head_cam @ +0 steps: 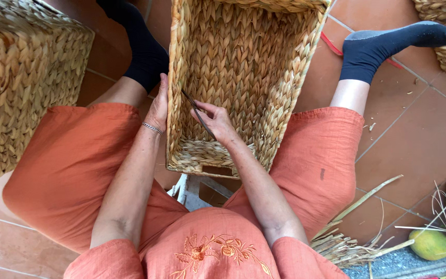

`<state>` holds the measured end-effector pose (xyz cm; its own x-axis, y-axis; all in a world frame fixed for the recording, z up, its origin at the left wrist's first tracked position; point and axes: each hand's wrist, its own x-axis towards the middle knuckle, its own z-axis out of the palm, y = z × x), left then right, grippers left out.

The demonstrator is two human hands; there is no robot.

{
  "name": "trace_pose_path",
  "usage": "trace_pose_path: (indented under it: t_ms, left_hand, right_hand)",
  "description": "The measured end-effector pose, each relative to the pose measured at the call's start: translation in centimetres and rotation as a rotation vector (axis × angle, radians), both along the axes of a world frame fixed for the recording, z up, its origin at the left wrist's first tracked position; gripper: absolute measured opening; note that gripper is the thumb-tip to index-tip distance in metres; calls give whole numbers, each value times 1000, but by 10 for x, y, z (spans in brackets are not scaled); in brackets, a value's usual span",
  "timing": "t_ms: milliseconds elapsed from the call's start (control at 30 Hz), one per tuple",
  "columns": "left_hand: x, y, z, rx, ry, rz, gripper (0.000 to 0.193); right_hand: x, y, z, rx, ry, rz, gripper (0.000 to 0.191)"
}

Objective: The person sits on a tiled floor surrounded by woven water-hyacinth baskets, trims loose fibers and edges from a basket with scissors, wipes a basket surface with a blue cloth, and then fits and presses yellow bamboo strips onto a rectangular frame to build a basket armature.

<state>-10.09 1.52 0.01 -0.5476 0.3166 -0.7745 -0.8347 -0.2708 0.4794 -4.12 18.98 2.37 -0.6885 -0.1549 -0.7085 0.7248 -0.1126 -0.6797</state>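
Terracotta floor tiles (424, 144) with pale grout — daylit (straw scraps (347, 248) scattered), low wooden stool (202, 188).

Basket (243, 67) btwn knees; left hand (158, 106) on its outer wall, right hand (215, 121) w/ scissors (198, 114) inside
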Motion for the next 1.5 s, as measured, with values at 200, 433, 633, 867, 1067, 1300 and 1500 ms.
trace_pose_path:
  t_ms: [200, 433, 633, 867, 1067, 1300, 1500]
  left_hand:
    - [0, 4, 4, -13, 9, 31, 93]
    - [2, 1, -13, -340, 396, 94, 67]
    - [11, 7, 9, -536, 532, 268, 32]
    - [46, 54, 80, -825, 1300, 35, 27]
    - [105, 146, 6, -537, 755, -690, 17]
    - [141, 196, -49, -440, 545, -549, 19]
    - [138, 199, -57, -462, 533, -554, 17]
  right_hand:
    - [9, -20, 0, 177, 25, -26, 53]
    - [28, 4, 21, 172, -18, 119, 54]
    - [120, 87, 98, 207, -81, 216, 49]
    - [177, 154, 164, -103, -104, -486, 53]
    - [190, 130, 163, -120, -261, -461, 53]
    - [172, 112, 136, -7, -573, -345, 66]
    - [156, 116, 117, 8, -626, -337, 69]
